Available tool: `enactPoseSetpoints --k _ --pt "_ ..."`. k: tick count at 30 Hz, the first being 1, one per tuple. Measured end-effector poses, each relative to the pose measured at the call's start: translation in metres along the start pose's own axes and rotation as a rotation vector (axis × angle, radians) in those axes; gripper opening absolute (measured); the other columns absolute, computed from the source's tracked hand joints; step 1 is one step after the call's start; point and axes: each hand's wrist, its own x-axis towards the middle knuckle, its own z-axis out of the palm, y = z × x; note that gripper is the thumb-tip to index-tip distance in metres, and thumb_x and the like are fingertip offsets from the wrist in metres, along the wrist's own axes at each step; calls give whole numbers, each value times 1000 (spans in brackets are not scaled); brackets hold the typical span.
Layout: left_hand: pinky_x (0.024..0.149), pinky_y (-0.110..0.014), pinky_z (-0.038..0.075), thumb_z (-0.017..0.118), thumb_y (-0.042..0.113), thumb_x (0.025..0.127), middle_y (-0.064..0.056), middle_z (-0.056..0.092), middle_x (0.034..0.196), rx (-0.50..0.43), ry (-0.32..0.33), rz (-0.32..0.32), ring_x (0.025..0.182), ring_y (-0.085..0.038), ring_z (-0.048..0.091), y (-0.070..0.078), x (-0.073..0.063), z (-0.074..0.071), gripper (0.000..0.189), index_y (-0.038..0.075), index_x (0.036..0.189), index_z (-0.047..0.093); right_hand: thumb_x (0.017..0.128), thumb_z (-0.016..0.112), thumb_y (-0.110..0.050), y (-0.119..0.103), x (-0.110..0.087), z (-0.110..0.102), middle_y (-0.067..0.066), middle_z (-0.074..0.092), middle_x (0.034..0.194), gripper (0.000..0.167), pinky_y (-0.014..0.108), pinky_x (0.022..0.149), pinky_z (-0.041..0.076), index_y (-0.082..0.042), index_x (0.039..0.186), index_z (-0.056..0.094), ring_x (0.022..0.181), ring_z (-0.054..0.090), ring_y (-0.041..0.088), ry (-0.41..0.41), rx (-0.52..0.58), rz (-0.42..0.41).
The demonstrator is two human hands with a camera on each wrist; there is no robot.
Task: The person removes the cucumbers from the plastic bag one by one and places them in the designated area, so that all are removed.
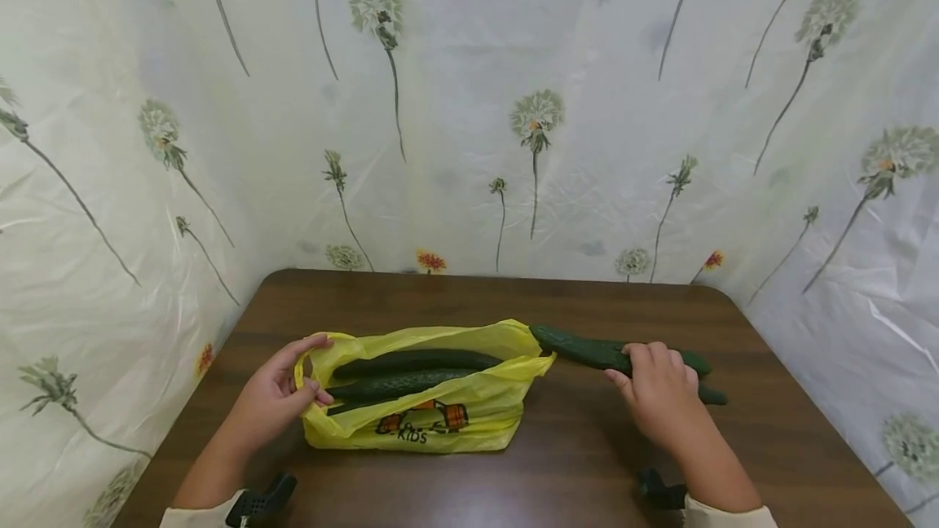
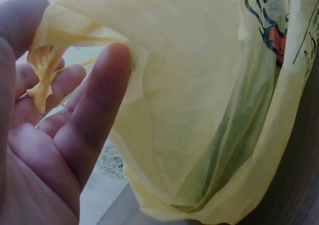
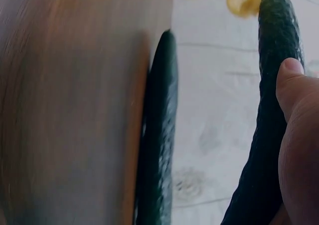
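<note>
A yellow plastic bag (image 1: 469, 422) with a printed front lies on the table, its mouth spread toward me. Inside it several dark green cucumbers (image 1: 399, 384) lie side by side. At the bag's left end my left hand (image 1: 282, 389) holds the rim and handle, with the handle (image 2: 42, 80) gathered among its fingers. My right hand (image 1: 660, 389) grips another cucumber (image 3: 271, 85), thumb along its side; the tip points at the bag's right end and overlaps it in the head view. A further cucumber (image 3: 159, 135) lies on the table close to the right hand.
A dark brown wooden table (image 1: 579, 471) carries everything. Behind it and at both sides hangs a pale sheet (image 1: 455, 104) printed with dandelions. Dark straps (image 1: 260, 499) sit on the wrists near light sleeves.
</note>
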Motion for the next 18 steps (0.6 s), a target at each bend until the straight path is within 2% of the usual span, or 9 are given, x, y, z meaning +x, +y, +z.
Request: enactPoseSetpoints --k 4,9,13,18 --pt "54 -30 60 55 -13 100 7 48 149 0 0 2 80 -23 77 0 0 0 59 -1 156 39 104 63 -45 12 1 2 26 58 122 57 65 80 44 3 134 57 107 53 47 -8 -22 10" --pt "61 -30 63 54 -14 100 5 48 150 -12 -4 13 80 -24 77 -1 0 1 60 -3 156 39 104 60 -49 22 2 8 26 59 119 58 61 73 44 2 132 58 103 54 46 -22 -54 9" --pt "62 -31 64 54 -15 100 3 48 150 -12 3 5 80 -25 77 -1 0 1 60 -1 156 40 105 58 -51 26 4 13 26 59 119 58 60 72 43 0 130 57 103 54 46 -45 -62 13" --pt "71 -33 66 54 -16 99 -1 47 151 -21 8 -7 79 -28 77 0 1 -1 61 0 156 40 104 57 -54 31 9 21 23 57 121 58 63 78 43 -2 130 57 106 52 44 -86 -65 15"
